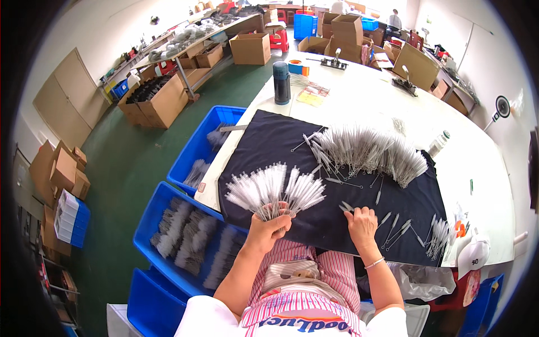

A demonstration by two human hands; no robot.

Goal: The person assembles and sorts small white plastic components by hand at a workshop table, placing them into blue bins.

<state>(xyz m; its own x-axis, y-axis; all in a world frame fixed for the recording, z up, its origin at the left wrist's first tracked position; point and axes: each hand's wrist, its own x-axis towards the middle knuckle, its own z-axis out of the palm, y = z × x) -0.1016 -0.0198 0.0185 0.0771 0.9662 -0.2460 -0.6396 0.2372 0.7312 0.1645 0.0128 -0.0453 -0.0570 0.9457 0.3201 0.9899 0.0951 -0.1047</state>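
Gathering small brushes on the dark cloth
Left hand grips a fanned bunch of brushes; right hand, fingers loosely spread, touches loose ones; a big pile waits beyond.

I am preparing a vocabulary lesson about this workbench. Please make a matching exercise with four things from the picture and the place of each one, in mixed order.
Things:
1. fan of white brushes
2. dark bottle
3. white cap
4. grey brush bundles

Places:
A. in the blue bin beside the table
B. held in the left hand
C. at the table's near right corner
D. upright at the far end of the black cloth

Pairs: 1-B, 2-D, 3-C, 4-A
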